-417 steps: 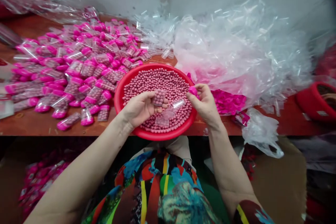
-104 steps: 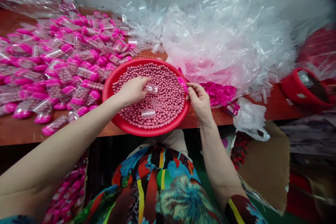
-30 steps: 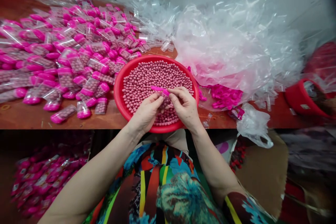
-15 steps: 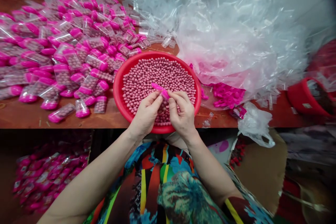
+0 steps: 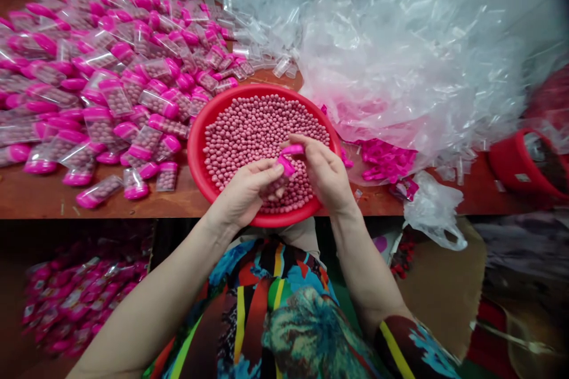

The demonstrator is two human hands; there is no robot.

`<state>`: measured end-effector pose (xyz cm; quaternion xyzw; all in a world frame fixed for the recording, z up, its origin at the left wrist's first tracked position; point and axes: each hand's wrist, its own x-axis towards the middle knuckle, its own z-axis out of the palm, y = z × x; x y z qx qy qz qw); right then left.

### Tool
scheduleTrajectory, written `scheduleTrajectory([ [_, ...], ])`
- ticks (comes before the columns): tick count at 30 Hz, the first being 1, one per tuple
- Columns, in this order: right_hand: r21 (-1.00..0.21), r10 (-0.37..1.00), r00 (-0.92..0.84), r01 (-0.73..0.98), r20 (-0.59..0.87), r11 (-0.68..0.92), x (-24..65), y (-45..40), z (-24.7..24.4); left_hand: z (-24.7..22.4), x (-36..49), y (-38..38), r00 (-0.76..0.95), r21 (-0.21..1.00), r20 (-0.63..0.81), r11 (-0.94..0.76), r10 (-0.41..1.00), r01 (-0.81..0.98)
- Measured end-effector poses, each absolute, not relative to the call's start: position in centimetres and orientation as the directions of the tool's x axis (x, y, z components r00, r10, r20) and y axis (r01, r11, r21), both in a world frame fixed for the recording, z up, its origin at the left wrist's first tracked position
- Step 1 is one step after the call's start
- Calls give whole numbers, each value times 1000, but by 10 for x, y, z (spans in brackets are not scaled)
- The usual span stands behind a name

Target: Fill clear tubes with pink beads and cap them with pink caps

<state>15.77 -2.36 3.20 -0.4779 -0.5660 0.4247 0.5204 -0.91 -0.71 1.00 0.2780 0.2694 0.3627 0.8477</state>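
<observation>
We judge the container (image 5: 271, 188) light, stiff, slick: left hand (image 5: 244, 190) grips its sides, right hand (image 5: 328, 176) pinches its pink lid (image 5: 294, 149).

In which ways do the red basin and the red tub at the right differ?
The red basin looks wider; the red tub looks smaller. The basin holds many pink beads, while the tub holds something dark. The basin sits upright; the tub appears tilted. Both are red and open-topped.

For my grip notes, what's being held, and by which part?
A bead container: left hand grips its body near the pink cap; right hand touches the raised flap.
</observation>
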Motion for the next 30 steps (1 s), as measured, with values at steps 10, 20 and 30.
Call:
scheduleTrajectory([
  [10,-471,825,-213,734,524,489,153,-43,-1,5,-6,-2,641,606,-286,652,713,-455],
  [20,-343,773,-185,816,607,464,155,-48,-7,6,6,-16,458,876,-154,336,876,-347],
  [30,-218,853,-162,928,495,302,148,-44,-3,-1,12,-17,408,953,-39,156,912,-258],
])
